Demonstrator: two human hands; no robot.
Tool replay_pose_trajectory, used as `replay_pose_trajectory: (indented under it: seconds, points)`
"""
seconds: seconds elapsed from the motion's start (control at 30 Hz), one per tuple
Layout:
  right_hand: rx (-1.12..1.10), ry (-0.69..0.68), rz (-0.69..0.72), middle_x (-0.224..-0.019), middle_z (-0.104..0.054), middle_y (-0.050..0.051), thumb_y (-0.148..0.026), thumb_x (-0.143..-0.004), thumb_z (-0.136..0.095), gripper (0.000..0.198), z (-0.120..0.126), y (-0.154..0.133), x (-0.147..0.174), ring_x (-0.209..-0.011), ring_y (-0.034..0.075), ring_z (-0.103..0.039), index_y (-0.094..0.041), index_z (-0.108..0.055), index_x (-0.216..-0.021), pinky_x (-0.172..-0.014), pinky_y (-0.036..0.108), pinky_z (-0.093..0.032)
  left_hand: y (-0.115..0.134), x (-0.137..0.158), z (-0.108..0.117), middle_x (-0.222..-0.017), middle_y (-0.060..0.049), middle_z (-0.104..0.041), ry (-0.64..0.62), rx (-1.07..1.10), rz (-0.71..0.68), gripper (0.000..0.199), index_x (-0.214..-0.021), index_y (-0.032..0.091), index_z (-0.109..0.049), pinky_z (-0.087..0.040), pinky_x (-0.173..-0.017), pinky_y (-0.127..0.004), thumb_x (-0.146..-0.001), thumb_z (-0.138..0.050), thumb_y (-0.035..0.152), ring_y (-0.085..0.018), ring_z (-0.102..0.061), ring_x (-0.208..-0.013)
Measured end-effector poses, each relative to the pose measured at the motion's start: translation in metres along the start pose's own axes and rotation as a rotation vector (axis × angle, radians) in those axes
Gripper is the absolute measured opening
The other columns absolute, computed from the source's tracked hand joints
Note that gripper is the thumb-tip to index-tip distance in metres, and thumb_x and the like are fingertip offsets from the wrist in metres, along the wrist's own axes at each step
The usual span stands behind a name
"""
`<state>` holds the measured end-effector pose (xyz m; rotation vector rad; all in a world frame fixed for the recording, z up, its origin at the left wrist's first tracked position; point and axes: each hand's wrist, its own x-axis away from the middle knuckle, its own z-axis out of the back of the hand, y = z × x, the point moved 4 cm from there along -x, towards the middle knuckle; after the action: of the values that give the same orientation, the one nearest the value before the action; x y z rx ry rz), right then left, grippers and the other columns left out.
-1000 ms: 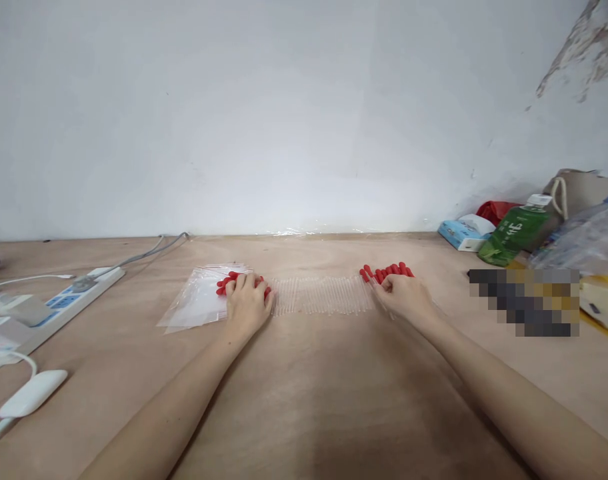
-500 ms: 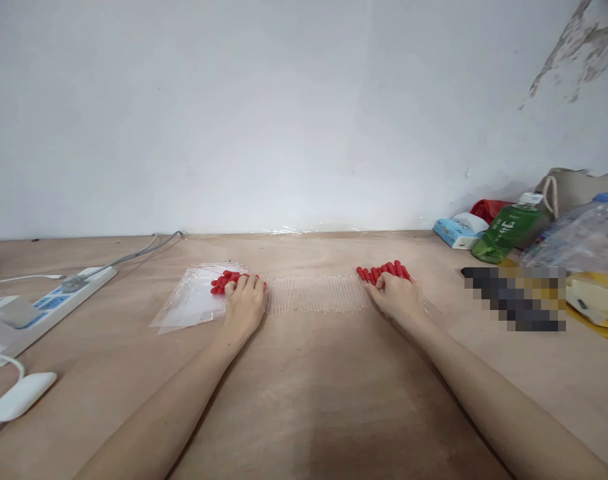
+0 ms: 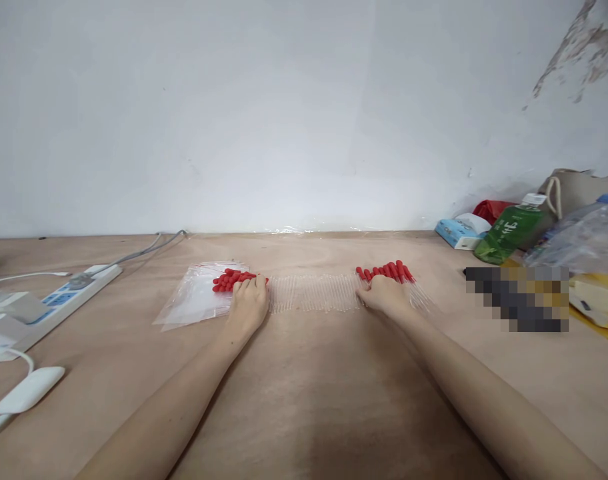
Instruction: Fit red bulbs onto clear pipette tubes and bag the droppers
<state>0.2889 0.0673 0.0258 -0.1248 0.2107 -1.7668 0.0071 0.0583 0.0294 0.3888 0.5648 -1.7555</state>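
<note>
Tubes (image 3: 314, 293) on table (image 3: 284, 400), right of bags (image 3: 194, 301)

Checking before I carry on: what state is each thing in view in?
Clear tubes: flat, side by side.
Plastic bags: flat, overlapping.
Red bulb pile: heaped over the bags' right part.
Red-tipped tubes: lying down, red ends at the far side.
Left hand: curled at the pile's edge; grip hidden.
Right hand: curled at the clear tubes; grip unclear.
Power strip: partly occupied.
Green bottle: capped.
Blue box: cannot tell whether open.

Red bulbs (image 3: 226, 281) by your left hand (image 3: 251, 297); colourless clear tubes (image 3: 311, 293) between it and your right hand (image 3: 387, 293); brown, wood-grained table (image 3: 279, 393) beneath.
</note>
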Motion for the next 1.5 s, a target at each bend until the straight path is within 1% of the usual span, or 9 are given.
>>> replay_pose_trajectory:
  seconds: [0.1,0.2,0.3,0.43,0.57,0.7,1.07,1.3,1.5]
  points:
    - [-0.018,-0.007,-0.011,-0.074,-0.063,0.01,-0.033,-0.071,-0.047,0.021,0.0,0.001,-0.002,-0.079,0.026,-0.059,-0.016,-0.06,-0.066,-0.072,0.036,-0.034,0.007,0.0,0.01,-0.082,-0.012,-0.061,0.096,0.186,0.002,0.019,-0.093,0.01,-0.054,-0.037,-0.072,-0.036,-0.085,-0.037,0.015,-0.026,-0.056,-0.081]
    - [-0.096,0.011,0.026,-0.07,-0.063,0.009,-0.032,-0.074,-0.045,0.023,0.0,0.001,0.0,-0.074,0.025,-0.059,-0.018,-0.056,-0.061,-0.068,0.034,-0.035,0.022,0.007,0.02,-0.1,-0.012,-0.059,0.187,0.527,0.037,0.026,-0.108,0.013,-0.049,-0.04,-0.078,-0.033,-0.085,-0.036,0.014,-0.022,-0.055,-0.093]
    - [-0.261,0.114,0.146,-0.07,-0.062,0.008,-0.031,-0.079,-0.042,0.021,0.002,-0.001,0.008,-0.068,0.021,-0.059,-0.018,-0.053,-0.067,-0.062,0.031,-0.037,0.049,0.019,0.019,-0.089,-0.005,-0.062,0.002,0.843,0.036,0.022,-0.101,0.016,-0.054,-0.044,-0.075,-0.029,-0.088,-0.036,0.019,-0.017,-0.058,-0.082]
    - [-0.541,0.214,0.505,-0.076,-0.061,0.006,-0.029,-0.083,-0.04,0.017,0.0,-0.01,0.037,-0.068,0.016,-0.058,-0.017,-0.051,-0.087,-0.06,0.026,-0.042,0.074,0.035,0.016,-0.078,-0.002,-0.06,-0.205,1.108,0.058,0.021,-0.098,0.016,-0.053,-0.044,-0.065,-0.025,-0.089,-0.038,0.027,-0.013,-0.057,-0.069]
    - [-0.561,0.256,0.763,-0.09,-0.062,0.006,-0.023,-0.086,-0.039,0.024,-0.004,-0.016,0.072,-0.08,0.016,-0.058,-0.019,-0.052,-0.106,-0.07,0.028,-0.045,0.078,0.036,0.015,-0.077,-0.001,-0.059,-0.235,1.136,0.06,0.018,-0.087,0.016,-0.055,-0.041,-0.062,-0.024,-0.086,-0.044,0.031,-0.013,-0.053,-0.068]
    - [-0.507,0.229,0.876,-0.086,-0.062,0.004,-0.02,-0.087,-0.037,0.028,-0.006,-0.022,0.085,-0.077,0.015,-0.057,-0.022,-0.053,-0.11,-0.07,0.029,-0.044,0.074,0.035,0.012,-0.077,-0.001,-0.059,-0.222,1.172,0.08,0.02,-0.087,0.017,-0.056,-0.041,-0.062,-0.023,-0.085,-0.046,0.033,-0.013,-0.052,-0.068]
    - [-0.458,0.222,0.906,-0.077,-0.061,0.004,-0.024,-0.087,-0.039,0.026,-0.008,-0.027,0.089,-0.068,0.013,-0.055,-0.018,-0.056,-0.105,-0.069,0.029,-0.041,0.073,0.036,0.011,-0.073,-0.001,-0.06,-0.215,1.275,0.105,0.021,-0.09,0.015,-0.055,-0.045,-0.064,-0.024,-0.086,-0.044,0.033,-0.012,-0.057,-0.067]
    - [-0.571,0.105,0.917,-0.078,-0.062,0.004,-0.027,-0.085,-0.044,0.023,-0.007,-0.028,0.087,-0.069,0.013,-0.055,-0.02,-0.06,-0.101,-0.063,0.025,-0.043,0.072,0.036,0.009,-0.073,-0.002,-0.062,-0.174,1.261,0.089,0.022,-0.091,0.016,-0.057,-0.048,-0.064,-0.025,-0.086,-0.045,0.033,-0.013,-0.059,-0.067]
    - [-0.624,0.002,0.929,-0.089,-0.065,0.004,-0.027,-0.086,-0.043,0.023,-0.009,-0.026,0.083,-0.08,0.014,-0.058,-0.022,-0.063,-0.098,-0.072,0.027,-0.042,0.071,0.038,0.011,-0.07,-0.001,-0.062,-0.175,1.206,0.034,0.02,-0.088,0.016,-0.059,-0.046,-0.055,-0.022,-0.085,-0.046,0.03,-0.011,-0.057,-0.058]
